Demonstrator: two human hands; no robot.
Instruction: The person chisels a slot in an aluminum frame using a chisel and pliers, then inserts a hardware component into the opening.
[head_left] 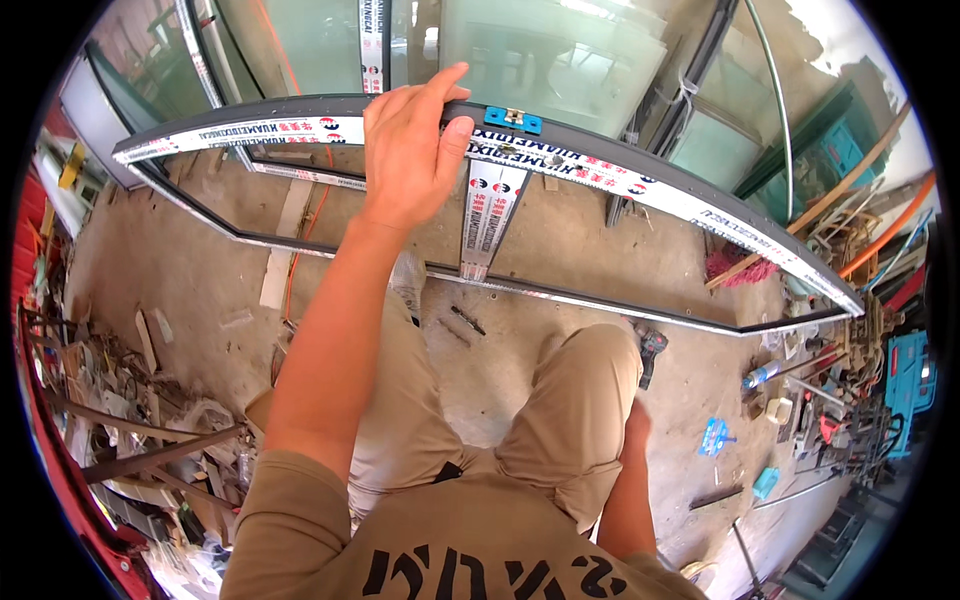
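Note:
My left hand (412, 150) grips the upper rail of a dark metal window frame (680, 205), its fingers over the rail and its thumb on the near side. Printed white protective film covers much of the frame. Just right of the hand, a small blue fitting (513, 120) with a brass-coloured middle sits on the rail. A film-covered upright bar (490, 220) joins the upper and lower rails. My right hand (637, 428) is low beside my right knee, its fingers mostly hidden. Just beyond it is a dark power drill (652, 352); whether the hand touches it cannot be made out.
Glass panes (550, 60) and more filmed frame bars stand beyond. Scrap and offcuts (190, 440) are heaped at the left. At the right lie a spray can (762, 374), a blue packet (714, 437) and cluttered tools. A small dark rod (467, 320) lies near my foot.

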